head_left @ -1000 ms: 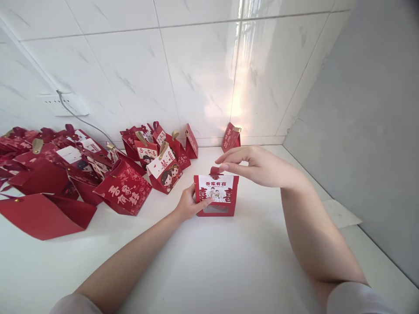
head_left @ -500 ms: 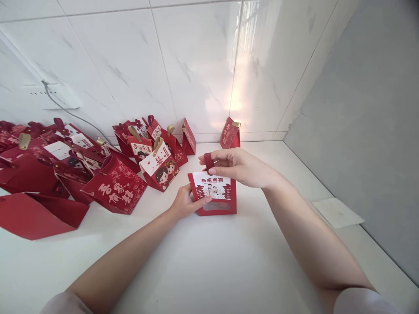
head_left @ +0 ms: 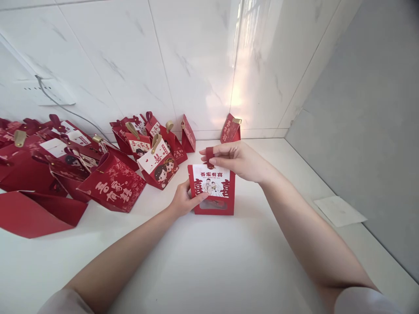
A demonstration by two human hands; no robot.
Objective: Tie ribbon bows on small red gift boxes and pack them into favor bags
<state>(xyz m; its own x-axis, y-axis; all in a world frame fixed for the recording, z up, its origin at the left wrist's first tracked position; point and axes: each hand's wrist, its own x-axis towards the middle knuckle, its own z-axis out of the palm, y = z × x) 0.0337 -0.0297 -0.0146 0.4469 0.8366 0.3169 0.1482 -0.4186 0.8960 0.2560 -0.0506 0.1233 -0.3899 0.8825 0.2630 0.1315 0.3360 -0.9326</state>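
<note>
A red gift box (head_left: 230,198) with a white printed front panel and a clear window stands on the white tabletop (head_left: 203,261). My left hand (head_left: 185,199) grips its left side, thumb across the front and the other fingers hidden behind. Above the box, my right hand (head_left: 240,162) pinches the dark red ribbon loop (head_left: 210,153) at its top between thumb and fingers. A box with a gold ribbon and a cartoon couple (head_left: 160,163) stands just left of my left hand.
Several red gift boxes (head_left: 114,183) crowd the left side, some tipped or unfolded. One small red box (head_left: 231,128) stands by the tiled wall behind my right hand. A white sheet (head_left: 340,211) lies at right by the grey panel. A grey cable (head_left: 75,114) hangs from the socket.
The box in my hands now faces me more squarely, its front more upright. My right hand has shifted slightly up with the ribbon loop. The view has moved a little.
</note>
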